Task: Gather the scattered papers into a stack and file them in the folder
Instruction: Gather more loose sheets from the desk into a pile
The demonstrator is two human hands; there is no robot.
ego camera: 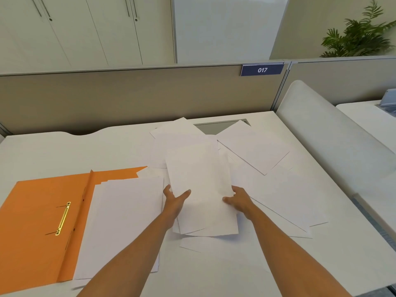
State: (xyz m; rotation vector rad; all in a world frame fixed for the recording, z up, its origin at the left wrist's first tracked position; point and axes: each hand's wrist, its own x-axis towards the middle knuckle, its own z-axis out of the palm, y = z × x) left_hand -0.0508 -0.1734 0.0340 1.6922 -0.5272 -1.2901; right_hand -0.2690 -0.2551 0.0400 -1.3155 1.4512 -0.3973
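Note:
An open orange folder (38, 213) with a gold metal fastener (63, 218) lies at the left of the white desk. White sheets (122, 221) cover its right half. In the middle I hold a small bundle of white papers (199, 179) lifted off the desk. My left hand (174, 200) grips its left edge, thumb on top. My right hand (240, 200) grips its right edge. More loose white sheets (255, 146) lie scattered behind and to the right of the bundle.
The white desk (64, 151) ends at a beige partition (128, 97) bearing a blue "017" tag (262, 70). A grey cable hatch (214, 126) peeks out under the far papers. A white curved divider (325, 133) bounds the right side.

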